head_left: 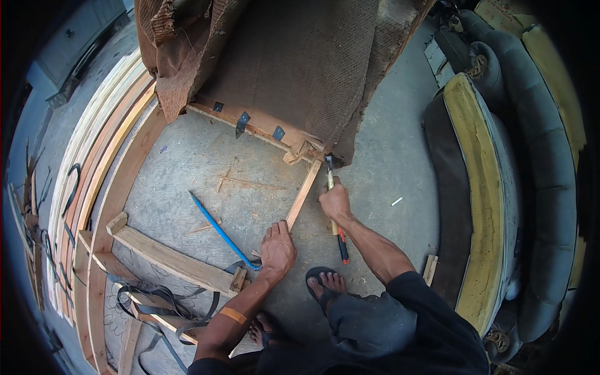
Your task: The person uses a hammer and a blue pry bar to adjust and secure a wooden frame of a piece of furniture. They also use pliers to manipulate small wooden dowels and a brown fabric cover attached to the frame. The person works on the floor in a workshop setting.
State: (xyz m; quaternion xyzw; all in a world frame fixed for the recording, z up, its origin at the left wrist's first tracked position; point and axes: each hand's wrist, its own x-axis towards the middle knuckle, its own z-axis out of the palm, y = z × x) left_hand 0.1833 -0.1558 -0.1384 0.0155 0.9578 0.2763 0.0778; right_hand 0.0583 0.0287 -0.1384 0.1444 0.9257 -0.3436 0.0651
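Hammer (330,172), pale-shafted, metal-headed: clamped in your right hand (335,201), likely prying.
Strip (305,194), pale wooden: gripped by your left hand (277,249); next, brace firmly.

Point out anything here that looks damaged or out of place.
The brown fabric at the top has ragged, frayed edges and bunches up at its left, so it looks torn loose. Black straps lie tangled at lower left, on the wooden frame, not stretched flat. Splinters litter the floor.
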